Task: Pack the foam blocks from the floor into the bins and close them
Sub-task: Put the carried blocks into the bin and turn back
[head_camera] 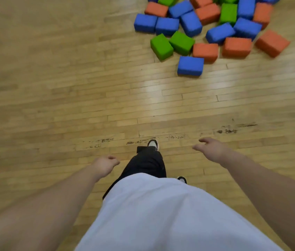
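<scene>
A heap of several foam blocks in blue, orange and green lies on the wooden floor at the upper right. The nearest is a blue block (190,65), with a green block (161,46) and an orange block (205,52) just behind it. My left hand (105,164) hangs low at the centre left, fingers loosely curled, holding nothing. My right hand (211,149) reaches forward at the right with fingers relaxed and empty. Both hands are well short of the blocks. No bin is in view.
The wooden floor (61,87) stretches bare to the left and between me and the heap, with dark scuff marks (228,131) near my feet. My leading foot (153,144) in a white shoe is stepping forward.
</scene>
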Available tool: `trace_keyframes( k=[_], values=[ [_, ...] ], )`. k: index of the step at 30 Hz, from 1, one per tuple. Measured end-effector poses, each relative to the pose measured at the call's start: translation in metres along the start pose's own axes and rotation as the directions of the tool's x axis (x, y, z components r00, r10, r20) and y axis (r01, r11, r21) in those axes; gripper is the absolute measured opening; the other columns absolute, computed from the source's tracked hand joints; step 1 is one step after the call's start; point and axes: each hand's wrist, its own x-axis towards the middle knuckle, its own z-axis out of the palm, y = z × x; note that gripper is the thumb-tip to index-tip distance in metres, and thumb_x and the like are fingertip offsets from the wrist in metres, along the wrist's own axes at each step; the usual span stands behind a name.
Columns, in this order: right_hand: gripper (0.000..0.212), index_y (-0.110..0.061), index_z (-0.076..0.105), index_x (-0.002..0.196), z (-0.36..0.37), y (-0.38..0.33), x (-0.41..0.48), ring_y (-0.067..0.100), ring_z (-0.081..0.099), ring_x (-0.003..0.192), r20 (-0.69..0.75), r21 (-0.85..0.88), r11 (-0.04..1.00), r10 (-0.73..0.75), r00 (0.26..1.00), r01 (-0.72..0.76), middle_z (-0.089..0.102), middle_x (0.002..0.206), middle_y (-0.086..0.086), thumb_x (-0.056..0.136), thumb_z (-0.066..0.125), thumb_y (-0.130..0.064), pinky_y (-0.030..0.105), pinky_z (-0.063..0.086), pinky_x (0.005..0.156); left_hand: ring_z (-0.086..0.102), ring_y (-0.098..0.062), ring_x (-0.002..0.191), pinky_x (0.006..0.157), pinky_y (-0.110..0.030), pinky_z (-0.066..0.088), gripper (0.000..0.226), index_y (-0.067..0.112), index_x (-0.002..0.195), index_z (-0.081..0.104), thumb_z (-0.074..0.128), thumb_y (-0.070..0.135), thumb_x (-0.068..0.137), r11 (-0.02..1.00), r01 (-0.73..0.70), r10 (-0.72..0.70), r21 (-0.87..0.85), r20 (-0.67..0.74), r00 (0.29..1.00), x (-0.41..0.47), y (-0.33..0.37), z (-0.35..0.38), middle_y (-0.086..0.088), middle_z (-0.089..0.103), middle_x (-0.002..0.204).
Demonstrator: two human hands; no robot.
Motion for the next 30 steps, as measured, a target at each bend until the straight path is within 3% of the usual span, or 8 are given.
trace_keyframes(
  k=[2, 4, 9, 13, 15, 22, 26, 30],
  values=[
    [0.067, -0.025, 0.047, 0.147, -0.024, -0.046, 0.032, 0.027, 0.057, 0.114, -0.003, -0.018, 0.999, -0.047, 0.999, 0.047, 0.057, 0.134, 0.007, 0.089, 0.067, -0.053, 0.04, 0.045, 0.102, 0.059, -0.025, 0.098, 0.079, -0.036, 0.05, 0.03, 0.022, 0.119, 0.062, 0.06, 0.04, 0.096, 0.998, 0.047, -0.047, -0.029, 0.014, 0.999, 0.026, 0.02, -0.021, -0.004, 0.061, 0.107],
    [0.069, -0.026, 0.046, 0.147, -0.044, -0.086, 0.067, 0.029, 0.054, 0.121, 0.01, -0.035, 0.997, -0.067, 0.998, 0.067, 0.054, 0.14, 0.007, 0.088, 0.067, -0.055, 0.045, 0.043, 0.107, 0.059, -0.025, 0.097, 0.077, -0.034, 0.047, 0.029, 0.021, 0.119, 0.061, 0.06, 0.039, 0.097, 0.996, 0.086, -0.085, -0.024, 0.033, 0.996, 0.056, 0.048, -0.044, -0.007, 0.061, 0.108],
    [0.071, -0.025, 0.045, 0.149, -0.089, -0.158, 0.127, 0.031, 0.053, 0.126, 0.005, 0.024, 0.998, 0.053, 0.999, -0.053, 0.051, 0.145, 0.008, 0.088, 0.067, -0.055, 0.046, 0.043, 0.108, 0.061, -0.024, 0.091, 0.071, -0.03, 0.045, 0.029, 0.02, 0.118, 0.062, 0.06, 0.038, 0.096, 0.994, 0.106, -0.109, 0.03, 0.084, 0.991, 0.123, 0.151, -0.107, -0.006, 0.064, 0.102],
    [0.066, -0.021, 0.044, 0.15, -0.135, -0.196, 0.152, 0.032, 0.046, 0.134, -0.005, 0.064, 0.983, 0.171, 0.985, -0.17, 0.049, 0.149, 0.01, 0.092, 0.065, -0.047, 0.043, 0.038, 0.105, 0.057, -0.023, 0.09, 0.071, -0.029, 0.045, 0.033, 0.02, 0.119, 0.061, 0.06, 0.042, 0.095, 0.977, -0.044, 0.008, 0.209, 0.169, 0.986, 0.158, 0.268, -0.159, -0.012, 0.066, 0.114],
    [0.064, -0.019, 0.046, 0.148, -0.16, -0.213, 0.166, 0.032, 0.046, 0.133, -0.019, 0.091, 0.975, 0.206, 0.978, -0.203, 0.05, 0.148, 0.009, 0.091, 0.066, -0.043, 0.042, 0.038, 0.103, 0.056, -0.024, 0.098, 0.082, -0.03, 0.047, 0.035, 0.016, 0.121, 0.062, 0.063, 0.039, 0.095, 0.95, -0.159, 0.115, 0.268, 0.174, 0.978, 0.175, 0.335, -0.181, -0.01, 0.065, 0.116],
    [0.069, -0.016, 0.045, 0.15, -0.248, -0.282, 0.247, 0.032, 0.05, 0.129, -0.013, 0.147, 0.955, 0.264, 0.964, -0.259, 0.054, 0.14, 0.012, 0.091, 0.066, -0.044, 0.044, 0.041, 0.107, 0.058, -0.024, 0.097, 0.081, -0.033, 0.046, 0.036, 0.027, 0.124, 0.06, 0.062, 0.043, 0.091, 0.93, -0.335, 0.294, 0.15, 0.243, 0.924, 0.227, 0.527, -0.231, -0.002, 0.063, 0.104],
    [0.067, -0.015, 0.047, 0.148, -0.303, -0.349, 0.319, 0.03, 0.046, 0.135, -0.003, 0.153, 0.969, 0.195, 0.981, -0.192, 0.049, 0.15, 0.009, 0.09, 0.068, -0.04, 0.039, 0.037, 0.104, 0.059, -0.02, 0.084, 0.072, -0.03, 0.046, 0.036, 0.025, 0.125, 0.06, 0.063, 0.041, 0.093, 0.955, -0.245, 0.215, 0.166, 0.175, 0.961, 0.258, 0.575, -0.264, -0.006, 0.067, 0.109],
    [0.072, -0.02, 0.05, 0.145, -0.361, -0.433, 0.385, 0.027, 0.052, 0.126, 0.021, 0.116, 0.99, 0.078, 0.997, -0.079, 0.055, 0.14, 0.004, 0.083, 0.069, -0.05, 0.034, 0.042, 0.096, 0.062, -0.02, 0.097, 0.08, -0.031, 0.05, 0.037, 0.02, 0.129, 0.06, 0.063, 0.032, 0.094, 0.995, -0.049, 0.045, 0.085, 0.042, 0.998, 0.283, 0.605, -0.308, -0.002, 0.068, 0.106]
  ],
)
